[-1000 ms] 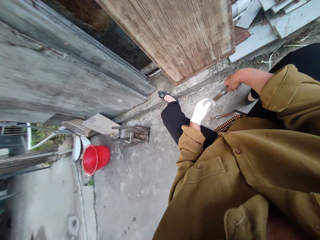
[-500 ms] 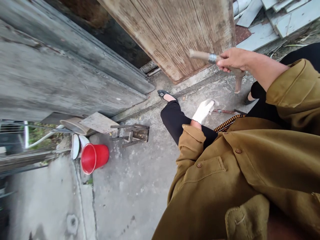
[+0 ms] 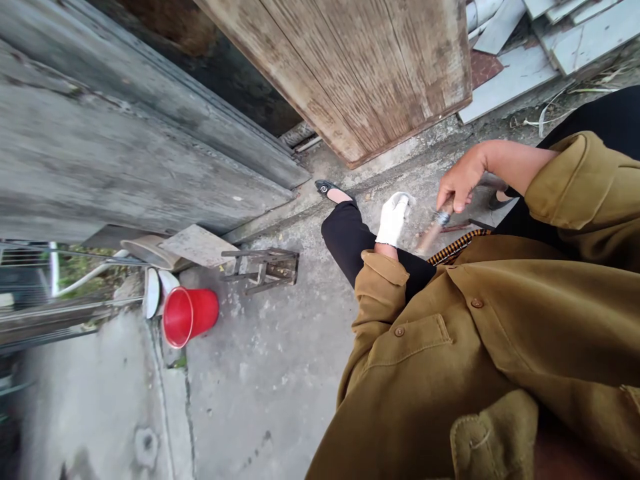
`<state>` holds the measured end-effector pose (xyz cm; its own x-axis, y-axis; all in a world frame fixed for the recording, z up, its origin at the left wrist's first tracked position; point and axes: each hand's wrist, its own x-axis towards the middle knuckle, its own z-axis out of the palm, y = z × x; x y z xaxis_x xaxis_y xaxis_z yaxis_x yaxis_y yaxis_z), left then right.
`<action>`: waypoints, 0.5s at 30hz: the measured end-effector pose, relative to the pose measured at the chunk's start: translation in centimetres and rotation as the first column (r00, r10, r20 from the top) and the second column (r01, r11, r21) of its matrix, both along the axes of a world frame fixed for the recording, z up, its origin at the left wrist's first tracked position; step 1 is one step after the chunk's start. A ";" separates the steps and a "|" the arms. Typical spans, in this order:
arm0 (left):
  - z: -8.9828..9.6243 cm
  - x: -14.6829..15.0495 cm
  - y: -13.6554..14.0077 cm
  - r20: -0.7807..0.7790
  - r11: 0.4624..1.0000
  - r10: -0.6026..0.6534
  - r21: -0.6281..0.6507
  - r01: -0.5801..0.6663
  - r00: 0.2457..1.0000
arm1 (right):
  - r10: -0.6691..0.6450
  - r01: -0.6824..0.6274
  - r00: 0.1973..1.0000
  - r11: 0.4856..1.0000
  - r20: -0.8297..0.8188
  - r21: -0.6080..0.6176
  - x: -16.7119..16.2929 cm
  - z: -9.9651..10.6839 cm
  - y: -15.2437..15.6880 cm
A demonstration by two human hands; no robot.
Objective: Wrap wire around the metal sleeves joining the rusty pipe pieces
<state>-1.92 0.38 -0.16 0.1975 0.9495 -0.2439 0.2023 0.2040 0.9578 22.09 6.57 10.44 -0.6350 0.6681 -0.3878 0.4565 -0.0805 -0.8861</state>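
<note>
My right hand (image 3: pixel 461 181) is closed round a crooked wooden stick (image 3: pixel 431 235) bound with wire. Its lower end points down toward my lap and is smeared by motion. To the left, my left hand (image 3: pixel 394 219), in a white work glove, hovers above my thigh with its fingers curled. Whatever it may hold is hidden, and the fingertips are blurred. Between the hands and my lap, a thin reddish-brown rod (image 3: pixel 456 227) is partly covered by the stick. A black-and-yellow striped edge (image 3: pixel 457 247) lies across my lap.
An open plank door (image 3: pixel 360 73) stands ahead, with broken white boards (image 3: pixel 525 77) to its right. On the concrete at left are a small wooden stool (image 3: pixel 273 270) and a red bucket (image 3: pixel 200 312). A flat board (image 3: pixel 200 245) leans by the wall (image 3: pixel 125 153).
My right hand has come down and swung the stick's bound end from pointing left to pointing down toward my lap. My gloved left hand has shifted slightly left and up.
</note>
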 end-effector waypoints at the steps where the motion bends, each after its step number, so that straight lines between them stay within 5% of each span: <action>1: -0.4 0.1 0.1 -0.032 1.000 0.001 0.013 0.000 0.999 | 0.006 -0.006 1.000 1.000 -0.010 -0.010 0.4 0.0 0.5; 4: -1.2 0.6 0.0 -0.119 0.993 -0.117 0.012 0.120 0.986 | -0.027 0.027 1.000 1.000 0.001 -0.010 2.2 -0.3 2.3; 7: -0.9 1.6 -0.4 -0.131 0.951 -0.308 -0.016 0.309 0.942 | -0.159 0.147 0.967 0.986 0.201 0.077 3.3 -1.0 3.8; 12: 0.7 2.7 -1.3 -0.220 0.890 -0.427 0.068 0.451 0.877 | -0.065 -0.158 0.762 0.946 0.645 0.282 2.3 -2.5 3.6; 15: 1.2 2.4 -1.6 -0.257 0.907 -0.383 0.079 0.415 0.887 | 0.003 -0.200 0.832 0.935 0.555 0.294 0.7 -2.6 1.7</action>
<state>0.51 -1.24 1.04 0.5193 0.8283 -0.2103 0.4584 -0.0624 0.8865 22.76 8.26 7.85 -0.4610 0.7603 -0.4577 0.8547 0.2415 -0.4596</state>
